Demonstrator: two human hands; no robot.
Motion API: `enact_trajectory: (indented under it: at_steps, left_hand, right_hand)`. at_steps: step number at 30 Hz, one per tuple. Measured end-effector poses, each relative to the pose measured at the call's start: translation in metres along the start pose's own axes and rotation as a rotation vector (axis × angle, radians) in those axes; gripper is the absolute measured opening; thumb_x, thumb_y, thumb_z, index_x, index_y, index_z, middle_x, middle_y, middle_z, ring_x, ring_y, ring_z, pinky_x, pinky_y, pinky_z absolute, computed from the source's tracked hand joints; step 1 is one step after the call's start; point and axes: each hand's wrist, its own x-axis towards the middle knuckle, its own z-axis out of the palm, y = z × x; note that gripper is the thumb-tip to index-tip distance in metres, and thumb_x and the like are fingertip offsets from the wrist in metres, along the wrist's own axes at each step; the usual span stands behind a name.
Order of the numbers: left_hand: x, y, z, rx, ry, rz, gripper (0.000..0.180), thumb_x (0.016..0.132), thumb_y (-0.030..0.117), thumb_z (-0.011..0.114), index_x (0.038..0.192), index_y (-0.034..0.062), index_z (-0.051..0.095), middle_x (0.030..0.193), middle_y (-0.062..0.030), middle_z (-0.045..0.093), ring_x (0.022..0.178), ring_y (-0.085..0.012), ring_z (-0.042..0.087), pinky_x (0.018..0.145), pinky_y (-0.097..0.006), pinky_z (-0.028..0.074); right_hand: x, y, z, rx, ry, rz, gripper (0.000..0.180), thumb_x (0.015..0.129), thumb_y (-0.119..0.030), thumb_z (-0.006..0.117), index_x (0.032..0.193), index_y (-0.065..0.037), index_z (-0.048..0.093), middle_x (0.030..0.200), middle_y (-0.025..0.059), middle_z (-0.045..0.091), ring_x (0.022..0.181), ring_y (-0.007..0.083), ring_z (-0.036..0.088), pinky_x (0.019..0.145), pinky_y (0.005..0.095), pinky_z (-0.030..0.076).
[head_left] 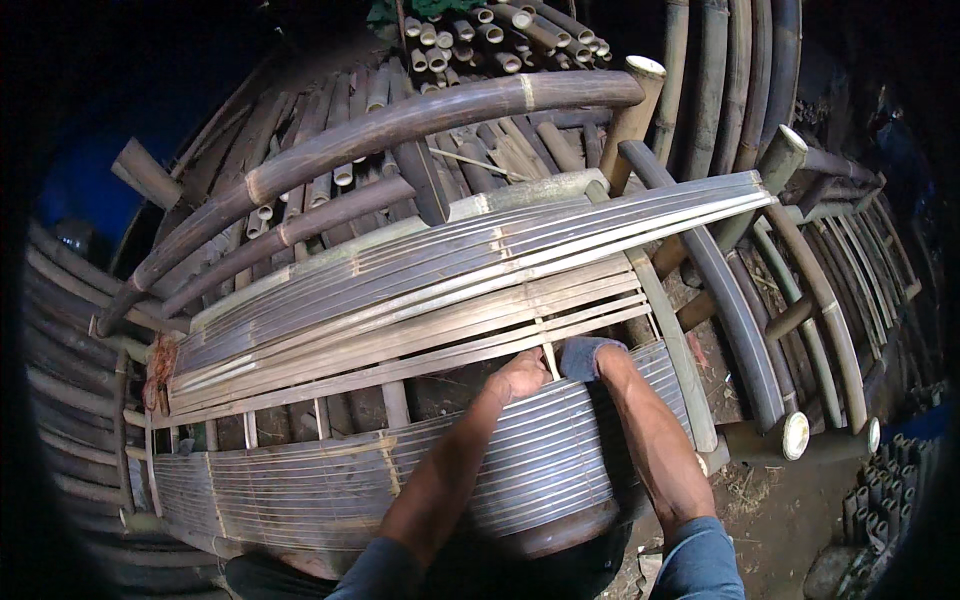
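In front of me is a bamboo bench with a seat of dark slats (330, 490) at the near side and a stack of loose split slats (400, 335) lying across the gap beyond it. My left hand (521, 377) is closed at the gap, against a narrow pale bamboo strip (550, 362) standing crosswise there; whether the fingers grip it is hidden. Just right of that strip, my right hand (592, 358) is covered by a grey glove or cloth. It reaches down toward the gap, and its fingers do not show.
A curved bamboo backrest rail (430, 105) rises behind the slats. Stacked bamboo poles (490, 35) lie at the back. Another bamboo frame (840, 290) stands at the right, close to the bench's armrest (715, 300). Cut bamboo pieces (885, 510) sit at lower right.
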Motion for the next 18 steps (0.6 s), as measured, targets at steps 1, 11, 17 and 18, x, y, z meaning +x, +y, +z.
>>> enact_trajectory:
  at_steps: [1,11,17,18]
  left_hand:
    - [-0.011,0.01,-0.007,0.069,0.016,-0.01,0.037,0.082,0.019,0.067,0.114,0.0003,0.065,0.093,-0.0147,0.072,0.086,-0.0234,0.066,0.081,-0.034,0.051]
    - [-0.083,0.051,-0.032,-0.319,0.073,-0.012,0.021,0.088,0.021,0.072,0.099,0.0029,0.073,0.088,-0.0049,0.071,0.08,-0.011,0.063,0.073,-0.028,0.052]
    - [-0.085,0.069,-0.032,-0.368,0.015,-0.007,0.024,0.088,0.024,0.072,0.1,0.0032,0.073,0.091,-0.0051,0.072,0.084,-0.013,0.065,0.076,-0.027,0.051]
    - [-0.083,0.069,-0.029,-0.334,0.089,-0.047,0.025,0.089,0.024,0.07,0.1,0.0025,0.073,0.09,-0.0051,0.072,0.085,-0.0138,0.065,0.077,-0.028,0.052]
  right_hand:
    - [0.006,0.003,0.001,0.012,-0.007,-0.049,0.041,0.081,-0.027,0.059,0.115,-0.007,0.068,0.118,0.0195,0.066,0.106,0.0319,0.067,0.089,0.0408,0.053]
    - [-0.105,-0.031,0.004,0.175,0.756,-0.579,0.04,0.081,-0.034,0.069,0.115,-0.012,0.069,0.113,0.0173,0.067,0.11,0.0337,0.061,0.095,0.0413,0.049]
    - [-0.187,-0.034,0.025,1.004,0.703,-0.308,0.026,0.087,-0.023,0.068,0.099,-0.001,0.072,0.1,0.0122,0.069,0.098,0.0224,0.064,0.089,0.0336,0.048]
    - [-0.211,-0.024,0.029,1.205,0.743,-0.244,0.025,0.089,-0.022,0.065,0.101,-0.001,0.07,0.099,0.0112,0.068,0.095,0.0213,0.063,0.087,0.0326,0.049]
